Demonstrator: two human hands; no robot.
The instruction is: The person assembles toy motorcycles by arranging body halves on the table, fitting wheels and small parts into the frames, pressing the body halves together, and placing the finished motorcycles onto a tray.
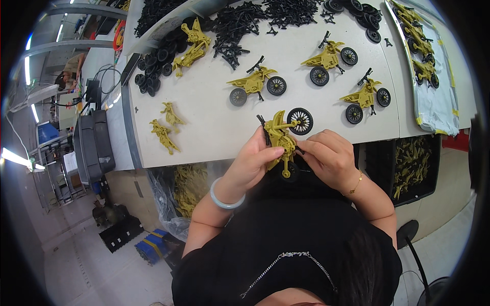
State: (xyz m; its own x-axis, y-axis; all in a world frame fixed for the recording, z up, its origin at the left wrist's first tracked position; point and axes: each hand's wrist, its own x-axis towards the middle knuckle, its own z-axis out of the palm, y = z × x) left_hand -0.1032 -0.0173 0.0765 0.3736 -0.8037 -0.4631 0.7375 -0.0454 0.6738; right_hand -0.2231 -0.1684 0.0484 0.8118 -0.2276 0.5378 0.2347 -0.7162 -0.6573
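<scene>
My left hand (248, 162) is wrapped round a yellow toy motorcycle (279, 138), which it holds tilted just over the table's near edge. The toy has black handlebars and a black spoked wheel (300, 121) at its upper end; a second wheel shows partly at the lower end. With thumb and fingers closed, my right hand (329, 155) pinches a small black part (300, 151) against the toy's side. How far that part sits in the body is hidden by the fingers. Beyond my hands, a toy motorcycle (252, 81) stands with both wheels on.
Two more wheeled motorcycles (326, 58) (365, 97) stand to the right. Yellow bodies (163, 135) lie at left. Black wheels (155, 64) and small black parts (237, 25) are heaped along the back. A tray (443, 102) holds motorcycles; a black crate (431, 173) sits below the table.
</scene>
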